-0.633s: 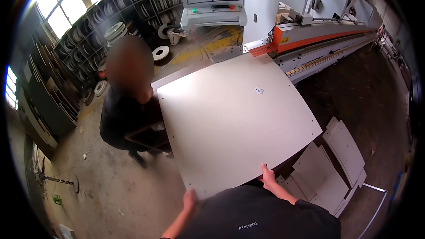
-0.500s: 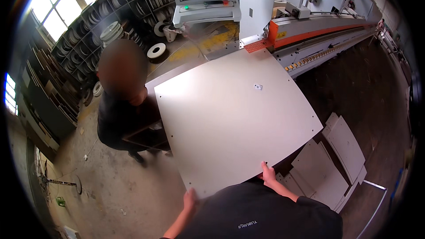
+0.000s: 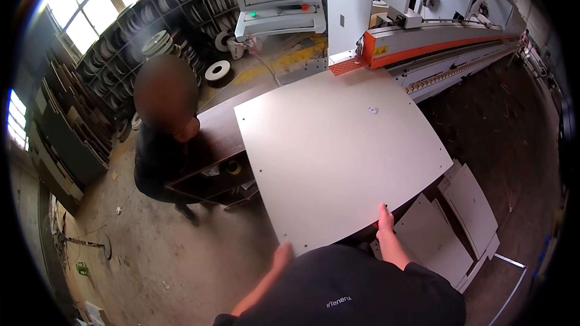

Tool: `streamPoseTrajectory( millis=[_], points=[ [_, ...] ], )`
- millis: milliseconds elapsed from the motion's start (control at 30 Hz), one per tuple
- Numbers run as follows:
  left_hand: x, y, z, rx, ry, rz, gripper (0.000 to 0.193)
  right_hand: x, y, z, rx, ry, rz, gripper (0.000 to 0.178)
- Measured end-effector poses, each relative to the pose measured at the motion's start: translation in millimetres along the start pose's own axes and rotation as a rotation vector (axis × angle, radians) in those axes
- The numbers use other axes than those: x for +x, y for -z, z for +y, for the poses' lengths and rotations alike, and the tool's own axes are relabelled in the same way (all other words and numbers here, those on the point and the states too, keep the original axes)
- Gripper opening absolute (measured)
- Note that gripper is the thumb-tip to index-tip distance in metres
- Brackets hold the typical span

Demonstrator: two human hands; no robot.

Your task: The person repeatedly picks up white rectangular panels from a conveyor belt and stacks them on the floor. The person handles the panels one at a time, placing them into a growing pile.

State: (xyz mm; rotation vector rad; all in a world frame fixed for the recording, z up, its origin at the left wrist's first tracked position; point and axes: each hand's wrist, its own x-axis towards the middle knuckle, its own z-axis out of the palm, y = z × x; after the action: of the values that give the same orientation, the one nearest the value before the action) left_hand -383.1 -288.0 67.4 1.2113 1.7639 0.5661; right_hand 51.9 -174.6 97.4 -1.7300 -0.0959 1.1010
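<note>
plainly, the right hand (image 3: 385, 222) holds a panel (image 3: 344, 160) bearing a label (image 3: 373, 110)

The white board (image 3: 341, 151) hides from me most fingers of the right hand (image 3: 385, 222), curled under its near edge; those of the left hand (image 3: 282, 256) I cannot make out. Blur covers a co-worker's head (image 3: 166, 93) beyond the left hand. Ahead of the right, a label (image 3: 373, 110) is too small to read; farther, my view's top edge crops a cabinet (image 3: 350, 6).
</note>
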Motion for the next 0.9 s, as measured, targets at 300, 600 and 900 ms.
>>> streamPoseTrajectory(
  millis=[300, 600, 900],
  points=[
    [-2.3, 12.6, 115.6, -0.162, 0.05, -0.386, 0.04, -31.5, -2.5, 3.3, -0.002, -0.129, -0.052, 0.049],
    [26.1, 81.5, -122.9, 0.318, 0.114, -0.307, 0.053, -117.8, -47.1, 71.0, -0.253, -0.163, -0.333, 0.045],
    [-13.2, 169.5, -242.3, 0.074, 0.362, -0.291, 0.035, -120.6, -35.5, 41.8, -0.142, -0.128, -0.185, 0.039]
  ],
)
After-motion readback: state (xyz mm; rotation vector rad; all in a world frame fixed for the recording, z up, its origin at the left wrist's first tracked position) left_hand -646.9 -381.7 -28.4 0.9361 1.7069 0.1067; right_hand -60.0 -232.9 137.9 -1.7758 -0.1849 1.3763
